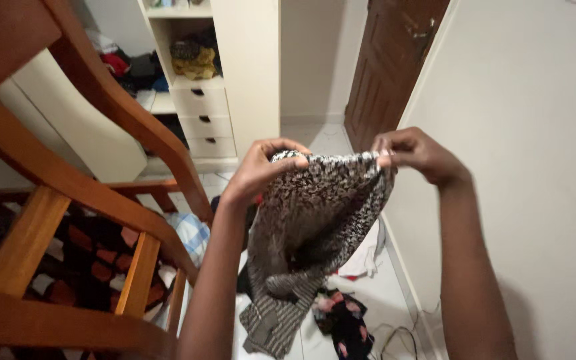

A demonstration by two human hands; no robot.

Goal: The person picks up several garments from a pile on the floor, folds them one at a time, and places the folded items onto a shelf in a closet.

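Observation:
A black-and-white speckled garment [315, 213] hangs in front of me, held up by its top edge. My left hand [261, 167] pinches the left corner of that edge. My right hand [415, 153] pinches the right corner at about the same height. The cloth droops between both hands and its lower striped part [275, 320] trails down toward the floor.
A wooden bed frame [88, 207] fills the left side. A white wardrobe [215, 87] with drawers and stuffed shelves stands behind. A brown door [388, 60] is at the back, a pale wall [535, 167] on the right. Clothes [345, 323] and a cable [395, 333] lie on the tiled floor.

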